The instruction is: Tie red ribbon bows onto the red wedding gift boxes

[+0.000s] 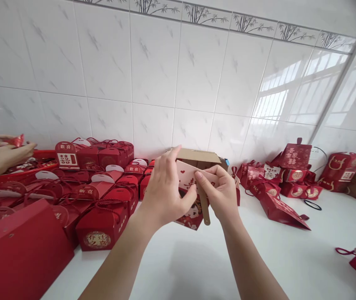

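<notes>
Red cardboard gift box (193, 213) is up over the desk (290, 254), toward the back edge, left hand (163, 191) holding its left side, right hand (220, 189) in a narrow grip on the cream panel (185, 171), brown strap (207, 213) hanging near-vertical, closer to the right.

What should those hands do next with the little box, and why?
Maybe the right hand should lift the tan strip, because its rounded end hangs down in front of the box, while the left hand is against the box's side.
</notes>
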### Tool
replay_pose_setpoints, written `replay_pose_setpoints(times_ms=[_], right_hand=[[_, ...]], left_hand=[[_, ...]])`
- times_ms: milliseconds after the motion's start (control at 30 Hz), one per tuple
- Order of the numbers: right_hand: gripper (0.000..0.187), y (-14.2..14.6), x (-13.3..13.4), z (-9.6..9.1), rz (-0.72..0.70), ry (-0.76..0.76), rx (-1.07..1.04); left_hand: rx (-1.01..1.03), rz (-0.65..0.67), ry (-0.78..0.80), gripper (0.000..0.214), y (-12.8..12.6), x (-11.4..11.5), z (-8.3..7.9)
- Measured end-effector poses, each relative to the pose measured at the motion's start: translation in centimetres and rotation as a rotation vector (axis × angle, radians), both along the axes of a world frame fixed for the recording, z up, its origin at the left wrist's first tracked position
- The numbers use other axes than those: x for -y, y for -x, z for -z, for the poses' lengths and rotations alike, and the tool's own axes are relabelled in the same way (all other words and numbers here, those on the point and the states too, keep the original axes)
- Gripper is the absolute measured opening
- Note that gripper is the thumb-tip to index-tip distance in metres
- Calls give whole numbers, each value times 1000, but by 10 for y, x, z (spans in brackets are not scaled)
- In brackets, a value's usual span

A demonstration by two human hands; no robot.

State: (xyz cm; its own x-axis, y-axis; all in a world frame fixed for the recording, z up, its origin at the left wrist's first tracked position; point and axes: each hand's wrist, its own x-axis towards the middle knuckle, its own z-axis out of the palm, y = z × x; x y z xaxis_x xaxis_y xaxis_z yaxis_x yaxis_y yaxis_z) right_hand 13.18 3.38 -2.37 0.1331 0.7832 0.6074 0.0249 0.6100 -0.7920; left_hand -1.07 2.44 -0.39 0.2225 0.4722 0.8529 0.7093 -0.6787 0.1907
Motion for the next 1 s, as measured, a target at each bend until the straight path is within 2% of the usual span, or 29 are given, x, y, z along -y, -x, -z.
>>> replay_pose_setpoints(times_ms=[133,267,433,500,600,700,800,933,1000], right_hand=[[30,-1,-3,2,-42,28,-85],[30,2,-2,3,-77,46,-78],[25,1,-4,2,-43,-25,-111],[24,-2,-6,1,-4,-40,-88],[23,-7,-6,-1,55,-68,-12],[19,-14,-3,-3,67,-134,153],[15,-25,1,-7,-54,-203,382],[9,-38,8,-14,-285,-293,628],[7,-40,12,-15,-388,-301,724]], left_hand=[[8,28,93,74,-11,-2,6],[96,-67,74,71,-19,-9,13],[162,-105,102,75,-10,-12,9],[195,-112,139,64,-3,-10,3],[175,-115,284,32,11,-5,-5],[81,-144,386,33,25,1,-11],[-46,-92,401,31,42,12,-16],[-282,162,483,20,59,29,-21],[-283,232,457,15,62,35,-22]])
